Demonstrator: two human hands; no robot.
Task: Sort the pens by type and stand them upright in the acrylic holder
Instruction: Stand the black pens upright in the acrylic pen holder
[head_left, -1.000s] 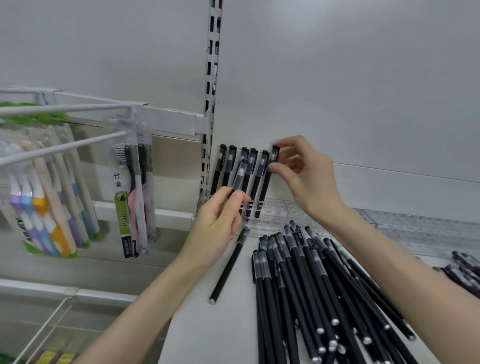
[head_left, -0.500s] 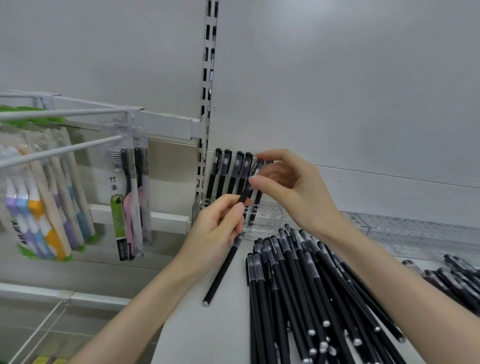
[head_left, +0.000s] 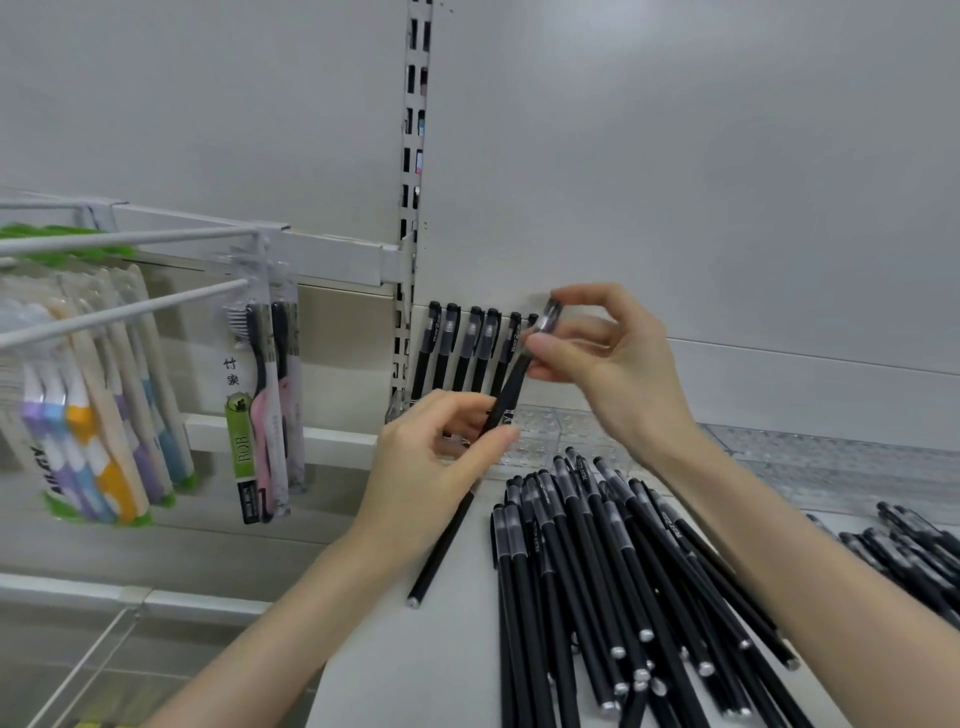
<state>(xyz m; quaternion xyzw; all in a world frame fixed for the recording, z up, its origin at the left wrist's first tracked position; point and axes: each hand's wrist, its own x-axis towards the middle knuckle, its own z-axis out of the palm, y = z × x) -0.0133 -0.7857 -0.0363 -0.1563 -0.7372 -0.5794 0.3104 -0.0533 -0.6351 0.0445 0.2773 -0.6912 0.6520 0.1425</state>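
My right hand (head_left: 613, 358) pinches the pen (head_left: 506, 396) cap, left hand (head_left: 431, 467) pinches its barrel, steadying it for the acrylic holder (head_left: 558, 431) just beyond.

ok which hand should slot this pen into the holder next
Right. The right hand pinches the tilted pen at its cap, beside the standing pens and above the holder. The left hand pinches its lower end and seems to hold a second pen too.
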